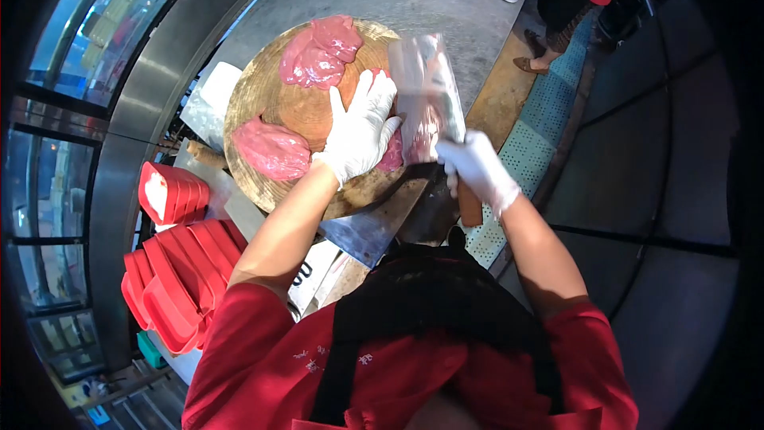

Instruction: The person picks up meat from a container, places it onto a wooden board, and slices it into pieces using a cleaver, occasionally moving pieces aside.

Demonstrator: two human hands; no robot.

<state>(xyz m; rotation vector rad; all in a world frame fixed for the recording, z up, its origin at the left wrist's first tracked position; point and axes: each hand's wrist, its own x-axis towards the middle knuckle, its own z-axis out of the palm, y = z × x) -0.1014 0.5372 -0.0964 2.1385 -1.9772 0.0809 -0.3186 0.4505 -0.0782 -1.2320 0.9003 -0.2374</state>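
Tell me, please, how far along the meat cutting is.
No finished slices show yet. The left hand presses one piece of meat on the round board while the right hand holds the cleaver beside it. A far piece and a left piece look uncut.

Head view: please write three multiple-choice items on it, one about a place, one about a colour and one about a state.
1. Where do the red trays lie, relative to the round chopping board?
A) on it
B) beside it, on the person's left
C) under it

2. What colour are the gloves on both hands?
A) white
B) blue
C) black

3. In what state is the right hand?
A) open and flat
B) hanging empty
C) shut on the cleaver handle

Answers:
1 B: the trays are stacked off the board, at its left.
2 A: both gloves look white.
3 C: its fingers wrap the handle.
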